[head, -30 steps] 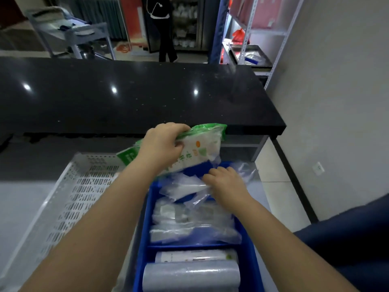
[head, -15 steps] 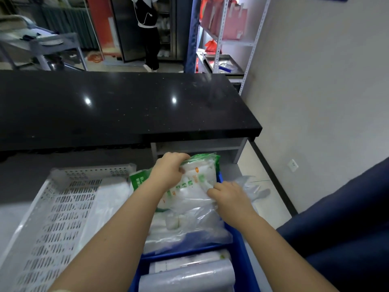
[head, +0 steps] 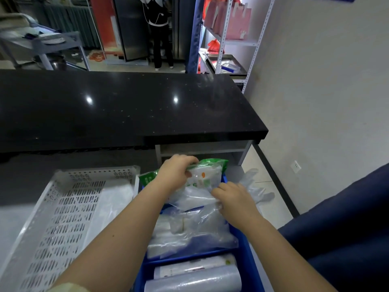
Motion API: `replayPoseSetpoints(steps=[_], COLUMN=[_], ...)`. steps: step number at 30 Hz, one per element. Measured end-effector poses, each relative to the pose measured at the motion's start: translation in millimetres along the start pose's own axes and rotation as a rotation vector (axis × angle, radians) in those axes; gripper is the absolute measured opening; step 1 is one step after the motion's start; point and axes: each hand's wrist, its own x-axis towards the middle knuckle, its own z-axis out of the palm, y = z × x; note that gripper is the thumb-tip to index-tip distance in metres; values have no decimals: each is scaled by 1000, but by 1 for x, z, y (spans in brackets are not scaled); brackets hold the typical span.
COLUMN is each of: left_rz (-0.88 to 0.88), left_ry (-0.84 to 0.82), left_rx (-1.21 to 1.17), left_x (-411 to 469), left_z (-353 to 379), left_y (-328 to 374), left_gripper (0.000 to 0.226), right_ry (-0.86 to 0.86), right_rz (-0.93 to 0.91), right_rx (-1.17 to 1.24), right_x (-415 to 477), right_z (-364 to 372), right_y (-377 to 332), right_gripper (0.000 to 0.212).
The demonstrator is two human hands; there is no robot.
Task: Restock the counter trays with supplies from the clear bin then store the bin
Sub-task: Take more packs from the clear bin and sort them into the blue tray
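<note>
My left hand (head: 175,170) grips a green-and-white supply packet (head: 207,175) at the far end of the blue tray (head: 249,253). My right hand (head: 233,199) pinches a clear plastic bag (head: 193,200) lying just under that packet. More clear bags (head: 195,230) fill the tray's middle section. Two plastic-wrapped rolls (head: 193,277) lie in its near section. A white perforated tray (head: 61,220) stands to the left of the blue tray, with a whitish plastic pack (head: 114,199) inside. Clear disposable gloves (head: 255,186) hang over the blue tray's right side.
A black stone counter (head: 126,110) runs across behind the trays, with an open shelf (head: 202,152) under its right end. A metal rack (head: 229,41) with pink bags stands at the back right. A person (head: 159,28) stands far back. A dark blue seat (head: 341,228) lies right.
The green packet came down from above the tray to its far end, still in my left hand. My right hand stayed on the clear bags. The camera tilted up a little.
</note>
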Motion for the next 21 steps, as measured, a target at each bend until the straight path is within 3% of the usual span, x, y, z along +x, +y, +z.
replayPoseSetpoints(steps=[3, 11, 15, 18, 21], left_rz=[-8, -82, -45, -11, -27], left_ry=[-84, -97, 103, 346, 397], left_rx=[60, 56, 177, 70, -91], left_x=[-5, 7, -2, -18, -44], left_z=[10, 6, 14, -6, -24], left_y=[-2, -16, -20, -32, -51], left_gripper=[49, 45, 51, 48, 36], right_ry=[-5, -42, -54, -63, -27], right_rz=[2, -5, -29, -51, -82], right_rx=[17, 6, -1, -25, 4], right_x=[1, 9, 14, 32, 63], right_z=[2, 6, 9, 15, 26], right_y=[-1, 1, -1, -3, -24], right_gripper=[16, 11, 12, 23, 41])
